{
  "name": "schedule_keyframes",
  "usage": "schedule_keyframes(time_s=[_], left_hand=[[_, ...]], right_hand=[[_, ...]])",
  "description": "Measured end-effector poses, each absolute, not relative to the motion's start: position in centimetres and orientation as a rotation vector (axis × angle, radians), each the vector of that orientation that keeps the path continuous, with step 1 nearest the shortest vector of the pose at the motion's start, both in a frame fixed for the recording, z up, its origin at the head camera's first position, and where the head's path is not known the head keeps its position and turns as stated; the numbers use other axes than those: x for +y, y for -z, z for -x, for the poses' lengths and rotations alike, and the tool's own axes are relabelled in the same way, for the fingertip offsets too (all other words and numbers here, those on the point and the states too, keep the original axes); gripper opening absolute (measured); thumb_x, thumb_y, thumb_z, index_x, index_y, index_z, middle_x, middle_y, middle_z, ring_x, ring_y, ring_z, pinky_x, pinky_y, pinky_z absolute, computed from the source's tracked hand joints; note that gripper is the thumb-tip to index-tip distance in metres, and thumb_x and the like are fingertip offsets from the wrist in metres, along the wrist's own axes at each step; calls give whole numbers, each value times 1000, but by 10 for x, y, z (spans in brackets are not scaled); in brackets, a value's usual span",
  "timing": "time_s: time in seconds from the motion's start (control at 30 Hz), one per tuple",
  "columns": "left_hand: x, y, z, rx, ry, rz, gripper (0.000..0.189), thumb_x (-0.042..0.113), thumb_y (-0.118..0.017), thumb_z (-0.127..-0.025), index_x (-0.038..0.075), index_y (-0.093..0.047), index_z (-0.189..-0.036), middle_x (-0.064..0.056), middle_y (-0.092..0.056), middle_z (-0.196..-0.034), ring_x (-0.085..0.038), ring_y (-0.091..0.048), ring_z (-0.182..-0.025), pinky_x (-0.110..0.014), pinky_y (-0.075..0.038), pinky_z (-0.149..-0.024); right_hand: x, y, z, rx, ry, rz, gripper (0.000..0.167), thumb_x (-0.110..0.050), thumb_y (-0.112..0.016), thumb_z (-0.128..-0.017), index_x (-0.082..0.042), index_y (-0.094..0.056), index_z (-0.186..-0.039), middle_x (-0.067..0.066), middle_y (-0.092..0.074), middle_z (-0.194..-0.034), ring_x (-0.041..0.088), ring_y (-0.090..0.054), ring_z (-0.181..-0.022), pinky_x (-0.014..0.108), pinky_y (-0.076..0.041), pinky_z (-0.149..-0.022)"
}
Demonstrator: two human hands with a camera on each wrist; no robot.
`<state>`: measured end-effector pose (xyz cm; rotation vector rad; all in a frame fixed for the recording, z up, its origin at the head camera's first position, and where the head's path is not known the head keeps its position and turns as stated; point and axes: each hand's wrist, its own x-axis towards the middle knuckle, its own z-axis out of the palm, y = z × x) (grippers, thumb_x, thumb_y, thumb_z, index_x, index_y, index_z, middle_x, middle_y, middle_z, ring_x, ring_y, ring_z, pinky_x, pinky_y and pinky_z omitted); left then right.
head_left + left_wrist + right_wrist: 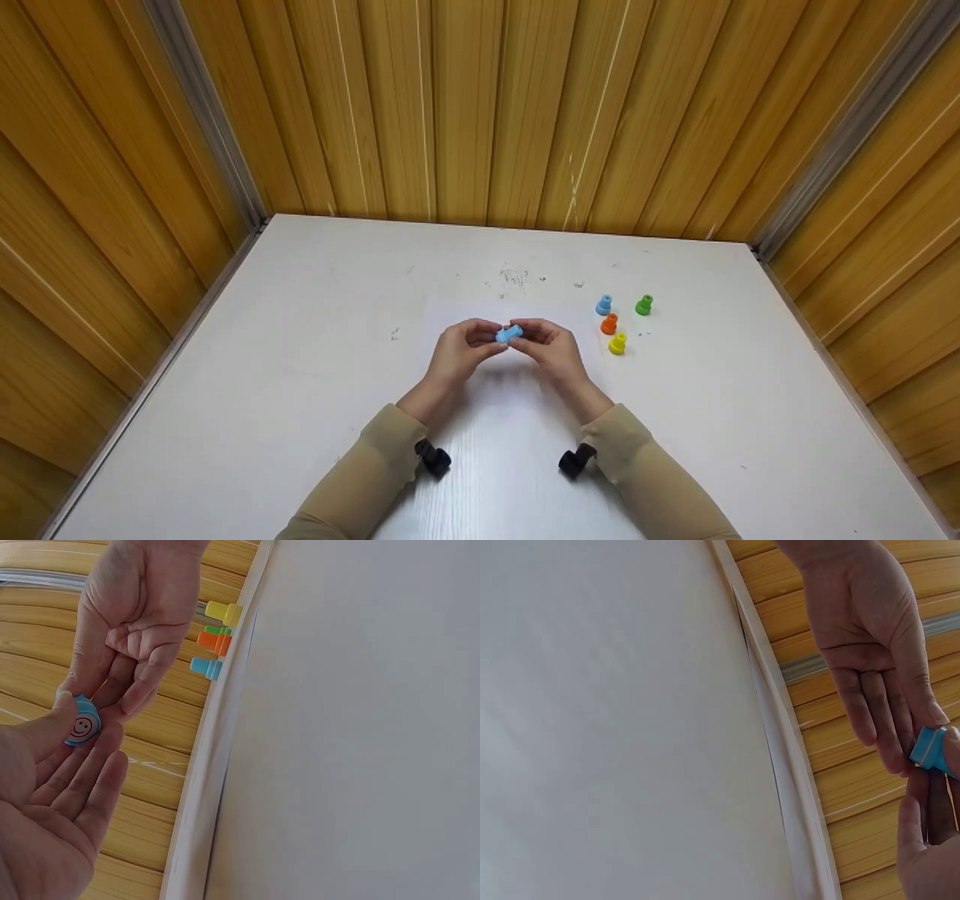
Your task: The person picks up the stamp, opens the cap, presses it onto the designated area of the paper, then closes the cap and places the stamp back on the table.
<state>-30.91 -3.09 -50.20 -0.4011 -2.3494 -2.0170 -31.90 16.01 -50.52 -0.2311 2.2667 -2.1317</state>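
A small light-blue toy stamp [509, 334] is held up between both hands over the middle of the table. Its round end, printed with a red smiling face, shows in the left wrist view. My left hand [459, 351] pinches the wide base with thumb and fingers from the left. From the other side my right hand [553, 351] grips the narrow handle end between thumb and fingertips. In the right wrist view, the blue stamp [928, 748] sits between the two thumbs, its handle partly hidden by the right one.
Right of the hands stand several similar stamps: blue [604, 305], green [644, 305], orange [609, 324] and yellow [617, 344]. A pale sheet [442, 313] lies under the hands on the white table [315, 360]. Wood-patterned walls [457, 112] enclose the back and sides.
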Motion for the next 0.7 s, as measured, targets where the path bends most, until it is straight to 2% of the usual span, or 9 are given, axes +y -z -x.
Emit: schedule_keyframes(time_s=[0.13, 0.23, 0.33, 0.4, 0.5, 0.6, 0.7], left_hand=[[-35, 499, 310, -2413, 2022, 426, 43, 10, -80, -90, -3, -66, -128, -21, -76, -117, -31, -74, -110, -31, -63, -91], [-41, 497, 312, -2554, 1935, 358, 53, 14, -80, -91, -2, -60, -138, -19, -70, -131, -34, -68, -123, -40, -59, -102], [-48, 496, 314, -2736, 1769, 248, 63, 18, -80, -91, -1, -55, -145, -19, -60, -146, -37, -55, -139, -47, -47, -117], [-53, 496, 316, -2863, 1636, 192, 72, 19, -81, -90, -2, -49, -150, -21, -49, -157, -38, -42, -150, -50, -36, -125], [-58, 498, 318, -3040, 1377, 186, 89, 24, -85, -86, -7, -37, -155, -26, -32, -165, -40, -22, -158, -52, -21, -131], [-61, 499, 319, -3166, 1136, 206, 104, 29, -88, -83, -10, -27, -157, -29, -19, -168, -41, -11, -160, -52, -13, -132], [-62, 500, 318, -3239, 998, 214, 112, 34, -90, -80, -12, -23, -157, -32, -15, -168, -42, -9, -160, -52, -13, -132]], right_hand=[[161, 505, 320, 2272, 2140, 219, 35, -3, -79, -88, 3, -71, -122, 8, -78, -114, 10, -72, -98, 18, -60, -87], [162, 504, 321, 2259, 2154, 208, 36, -3, -79, -89, 3, -70, -124, 8, -78, -116, 12, -73, -100, 19, -60, -90], [163, 502, 321, 2236, 2167, 188, 34, -2, -78, -89, 0, -72, -122, 9, -78, -116, 14, -73, -101, 21, -61, -92], [163, 501, 320, 2227, 2170, 173, 33, -2, -79, -88, -2, -73, -121, 9, -78, -116, 15, -74, -102, 22, -61, -92], [164, 500, 320, 2210, 2177, 157, 32, -1, -79, -88, -3, -74, -120, 9, -78, -115, 15, -74, -101, 23, -61, -92], [164, 501, 321, 2198, 2185, 157, 34, -1, -79, -88, 1, -72, -122, 8, -79, -114, 14, -74, -99, 22, -61, -91], [164, 501, 321, 2196, 2194, 172, 39, -1, -79, -88, 7, -68, -124, 8, -79, -112, 12, -73, -97, 20, -61, -89]])
